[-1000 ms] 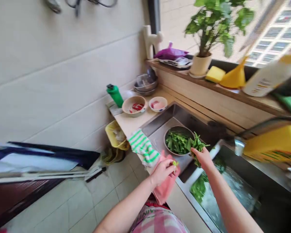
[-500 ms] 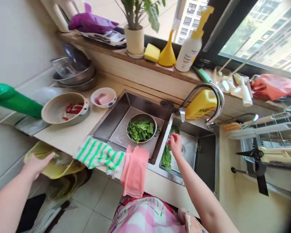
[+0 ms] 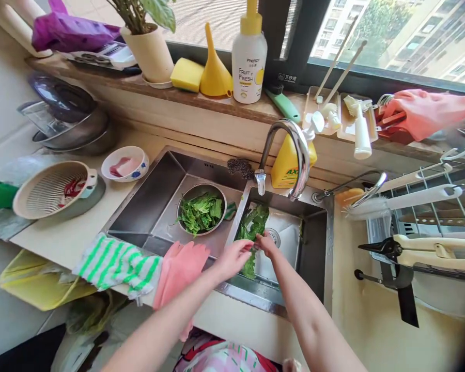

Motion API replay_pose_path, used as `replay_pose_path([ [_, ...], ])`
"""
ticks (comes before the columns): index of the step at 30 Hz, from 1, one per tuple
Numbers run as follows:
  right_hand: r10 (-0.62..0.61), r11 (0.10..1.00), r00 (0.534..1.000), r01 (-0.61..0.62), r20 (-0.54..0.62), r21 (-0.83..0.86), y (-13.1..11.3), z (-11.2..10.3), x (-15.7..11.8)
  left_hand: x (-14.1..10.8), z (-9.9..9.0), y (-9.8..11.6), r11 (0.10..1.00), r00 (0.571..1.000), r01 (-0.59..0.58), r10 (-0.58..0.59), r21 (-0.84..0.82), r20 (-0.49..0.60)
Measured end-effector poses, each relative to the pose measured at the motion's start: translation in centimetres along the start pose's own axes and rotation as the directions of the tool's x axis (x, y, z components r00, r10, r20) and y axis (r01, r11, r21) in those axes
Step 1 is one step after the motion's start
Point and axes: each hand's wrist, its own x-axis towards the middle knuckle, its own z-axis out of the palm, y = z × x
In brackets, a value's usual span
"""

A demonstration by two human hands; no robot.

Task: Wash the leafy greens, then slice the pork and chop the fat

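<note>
Both my hands are together over the right sink basin [image 3: 318,268]. My left hand [image 3: 235,257] has its fingers pinched together beside the right fingertips; what is between them is too small to make out. My right hand [image 3: 268,244] is closed, its fingertips on a dark green leafy vegetable [image 3: 257,219] that reaches up towards the tap side. More leafy greens lie below my hands along the basin's left wall, partly hidden by my fingers. In the left basin [image 3: 158,206] stands a round pan [image 3: 182,219] holding torn greens [image 3: 202,212].
The tap [image 3: 284,126] arches over the right basin, with a yellow detergent bottle [image 3: 284,168] behind. Pink rubber gloves [image 3: 182,268] and a striped cloth [image 3: 120,263] hang over the front edge. Left are a bowl of meat [image 3: 141,170] and a colander [image 3: 27,199]; right, a dish rack [image 3: 430,206].
My left hand has moved from above the yellow bin at the left to the right basin, beside my right hand. The view has turned to the right.
</note>
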Motion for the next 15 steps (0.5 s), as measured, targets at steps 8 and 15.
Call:
replay_pose_path([
  [8,-0.031,0.975,0.999,0.033,-0.014,0.222,0.7,-7.5,-0.4,8.1,10.4,-8.2,0.921,0.929,0.356,-0.332,0.158,-0.163],
  [15,-0.078,0.965,0.995,0.061,0.058,0.253,1.0,-6.8,0.8,8.9,11.6,-10.3,0.889,0.908,0.417,-0.400,0.192,-0.121],
])
